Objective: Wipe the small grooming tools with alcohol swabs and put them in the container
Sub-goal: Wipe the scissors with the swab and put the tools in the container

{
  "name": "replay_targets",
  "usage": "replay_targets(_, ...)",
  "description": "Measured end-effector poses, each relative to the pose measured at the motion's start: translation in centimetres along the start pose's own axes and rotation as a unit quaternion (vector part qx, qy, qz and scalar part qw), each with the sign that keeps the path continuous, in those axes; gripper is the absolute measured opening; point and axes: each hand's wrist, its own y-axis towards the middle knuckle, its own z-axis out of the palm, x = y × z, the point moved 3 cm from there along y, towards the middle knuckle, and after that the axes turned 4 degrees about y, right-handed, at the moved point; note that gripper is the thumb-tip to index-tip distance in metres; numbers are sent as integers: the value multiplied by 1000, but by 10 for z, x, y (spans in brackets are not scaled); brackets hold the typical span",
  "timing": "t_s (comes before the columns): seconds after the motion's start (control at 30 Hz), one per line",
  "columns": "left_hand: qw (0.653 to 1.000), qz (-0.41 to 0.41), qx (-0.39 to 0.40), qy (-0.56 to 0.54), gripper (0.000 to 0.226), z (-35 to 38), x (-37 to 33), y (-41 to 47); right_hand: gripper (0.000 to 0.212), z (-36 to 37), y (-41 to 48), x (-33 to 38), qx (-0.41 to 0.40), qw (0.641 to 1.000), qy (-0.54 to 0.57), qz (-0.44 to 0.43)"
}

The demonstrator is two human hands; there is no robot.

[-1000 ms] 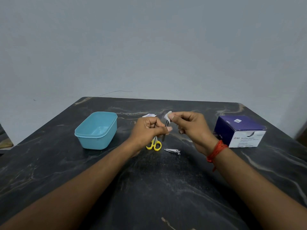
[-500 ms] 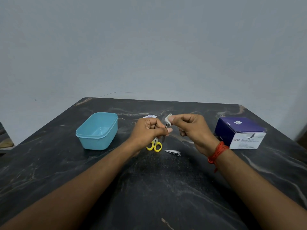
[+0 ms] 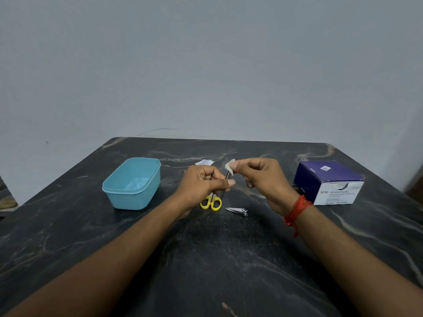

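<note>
My left hand is closed around a thin metal grooming tool, held upright above the dark marble table. My right hand pinches a white alcohol swab against the tool's upper end. Below the hands lie yellow-handled scissors, partly hidden by my left hand, and a silver nail clipper. The light blue container stands open and empty to the left.
A purple and white box of alcohol swabs sits at the right. A torn swab wrapper lies behind my left hand. A wall rises just past the table's far edge.
Both hands stay almost in place with the tool and swab; the swab sits at the tool's upper end throughout, with only slight shifts.
</note>
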Motion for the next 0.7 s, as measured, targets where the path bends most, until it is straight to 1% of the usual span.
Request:
replay_targets(0.07, 1000, -1, -1, 5, 20, 0, 0, 0, 8, -1, 0, 1, -9, 1000, -2, -4)
replay_targets(0.13, 1000, 0, -6, 13, 20, 0, 1, 1, 9, 0, -1, 3, 1, 1000, -9, -5)
replay_targets(0.23, 1000, -2, -12, 24, 13, -2, 2, 0, 19, 4, -5, 4, 17, 1000, -17, -19)
replay_targets(0.33, 998, 6, -22, 57, 14, -2, 3, 1, 20, 7, -5, 2, 12, 999, -31, -31)
replay_targets(0.47, 991, 22, -44, 124, 17, -4, 2, 3, 14, 4, 0, -1, -21, 998, -42, -39)
replay_targets(0.6, 976, 48, -84, 197, 17, -14, -18, -2, 19, -1, 2, 1, -17, 998, -32, -57)
replay_targets(0.67, 961, 58, -99, 253, 17, -27, -32, -3, 19, -4, 5, 1, -26, 998, -14, -61)
replay_targets(0.7, 948, 59, -110, 294, 17, -36, -37, -4, 19, -6, 6, 1, -32, 998, -4, -58)
